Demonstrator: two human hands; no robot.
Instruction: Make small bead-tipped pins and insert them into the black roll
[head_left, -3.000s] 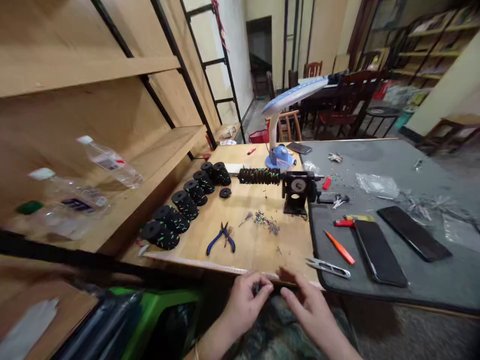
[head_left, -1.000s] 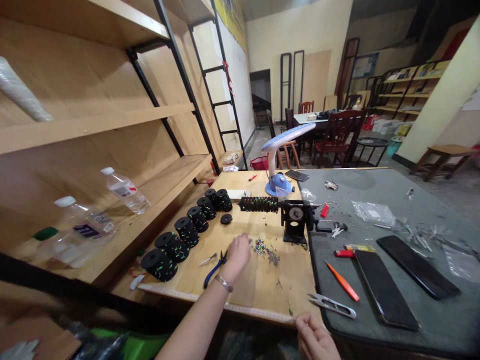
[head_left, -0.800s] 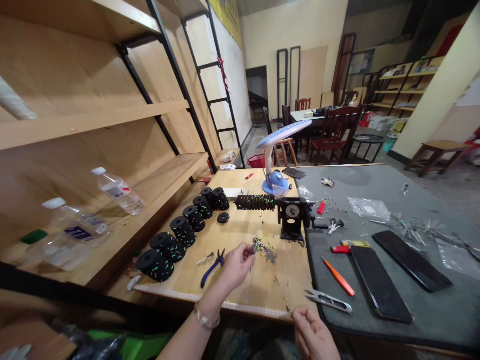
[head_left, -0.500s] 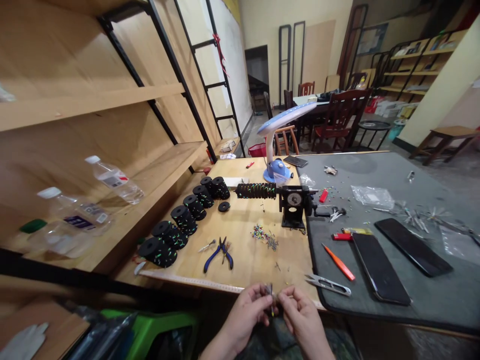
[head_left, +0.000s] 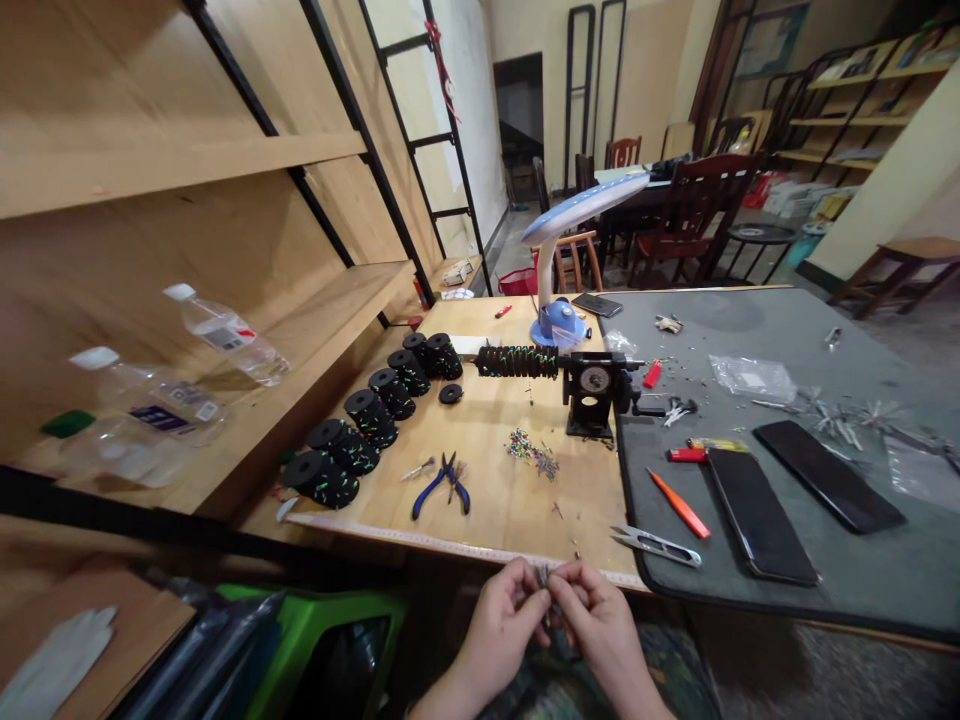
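Note:
Just past the front edge of the wooden board, my left hand [head_left: 504, 625] is closed with thumb and fingertips pinching a small thin dark piece [head_left: 543, 577]. My right hand [head_left: 600, 625] meets it there, its thumb and fingers pinched at the same spot; what those fingers hold is too small and covered to name. On the board beyond lie a pile of tiny coloured beads [head_left: 519, 443] and little metal pieces [head_left: 547, 464]. Blue-handled pliers [head_left: 442, 488] rest open to the left. Thread snips [head_left: 660, 545] lie to the right of my hands.
Black spools [head_left: 322, 480] with coloured bits line the board's left side. A hand-cranked winder [head_left: 589, 390] carries a ridged black roll [head_left: 517, 361], with a blue desk lamp [head_left: 556, 325] behind. Phones [head_left: 761, 515], an orange tool [head_left: 677, 502] and lighters [head_left: 686, 455] lie on the grey mat [head_left: 720, 340].
My hands have come closer together, and the right fingertips now meet the left ones. The thin piece with a yellow end, plain before, is mostly covered. The view has tilted down slightly.

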